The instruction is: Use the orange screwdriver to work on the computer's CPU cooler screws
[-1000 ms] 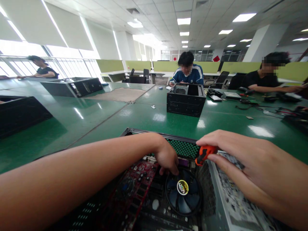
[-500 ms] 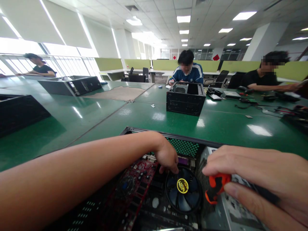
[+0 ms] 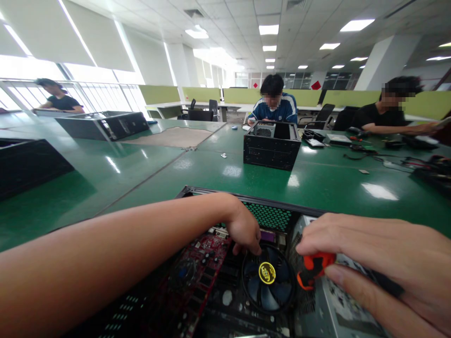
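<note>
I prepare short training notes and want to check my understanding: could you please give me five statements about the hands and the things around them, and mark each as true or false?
1. The right hand holds an orange-and-black tool. True.
2. The left hand lies flat on the green table. False: it reaches into the open computer case, fingers at the far edge of the fan.
3. In the picture, the red circuit board is to the left of the fan. True.
4. The round label in the fan's middle is plain white. False: it is yellow with dark markings.
5. A second black case stands on the table in front of the person in blue. True.
</note>
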`<action>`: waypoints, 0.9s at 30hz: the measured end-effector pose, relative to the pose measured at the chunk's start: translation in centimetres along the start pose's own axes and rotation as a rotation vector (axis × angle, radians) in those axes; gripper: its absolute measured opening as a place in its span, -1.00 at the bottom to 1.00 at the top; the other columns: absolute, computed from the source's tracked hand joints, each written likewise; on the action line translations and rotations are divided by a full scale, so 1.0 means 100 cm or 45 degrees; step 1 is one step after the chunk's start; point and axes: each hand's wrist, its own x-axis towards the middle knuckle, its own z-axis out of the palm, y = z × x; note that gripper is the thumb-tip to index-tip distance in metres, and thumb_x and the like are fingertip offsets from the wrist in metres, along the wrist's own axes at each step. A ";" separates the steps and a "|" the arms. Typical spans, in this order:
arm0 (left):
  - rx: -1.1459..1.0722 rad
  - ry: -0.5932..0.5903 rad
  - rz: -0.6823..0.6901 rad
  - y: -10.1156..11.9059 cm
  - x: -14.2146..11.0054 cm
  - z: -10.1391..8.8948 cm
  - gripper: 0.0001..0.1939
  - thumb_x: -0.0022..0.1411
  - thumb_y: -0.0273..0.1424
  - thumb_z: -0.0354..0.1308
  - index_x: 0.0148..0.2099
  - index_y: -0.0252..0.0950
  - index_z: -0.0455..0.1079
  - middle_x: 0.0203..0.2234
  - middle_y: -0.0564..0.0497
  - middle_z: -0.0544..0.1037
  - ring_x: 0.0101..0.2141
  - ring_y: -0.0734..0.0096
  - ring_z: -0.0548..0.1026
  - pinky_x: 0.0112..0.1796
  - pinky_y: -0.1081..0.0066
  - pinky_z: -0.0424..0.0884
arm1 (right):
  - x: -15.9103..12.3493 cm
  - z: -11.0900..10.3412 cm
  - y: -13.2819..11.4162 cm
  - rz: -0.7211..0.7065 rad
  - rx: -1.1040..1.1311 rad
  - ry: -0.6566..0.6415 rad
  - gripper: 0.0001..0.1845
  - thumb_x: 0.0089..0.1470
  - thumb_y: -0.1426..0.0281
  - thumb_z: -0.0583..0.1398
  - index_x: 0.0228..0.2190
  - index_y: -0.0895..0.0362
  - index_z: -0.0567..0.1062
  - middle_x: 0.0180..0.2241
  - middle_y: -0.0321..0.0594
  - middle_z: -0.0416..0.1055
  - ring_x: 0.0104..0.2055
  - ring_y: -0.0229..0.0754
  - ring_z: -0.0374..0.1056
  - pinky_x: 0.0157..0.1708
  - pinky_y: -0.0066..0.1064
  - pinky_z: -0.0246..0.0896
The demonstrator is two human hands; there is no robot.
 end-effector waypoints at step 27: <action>-0.035 0.015 0.064 -0.007 0.005 0.000 -0.58 0.50 -0.38 0.43 -0.46 -0.15 0.48 -0.52 0.06 0.65 -0.31 0.16 0.63 -0.17 0.27 0.51 | -0.004 -0.002 0.009 -0.092 0.175 -0.037 -0.80 0.57 0.09 0.49 0.11 -0.24 0.90 -0.17 -0.27 0.89 -0.05 0.15 0.86 -0.14 -0.22 0.80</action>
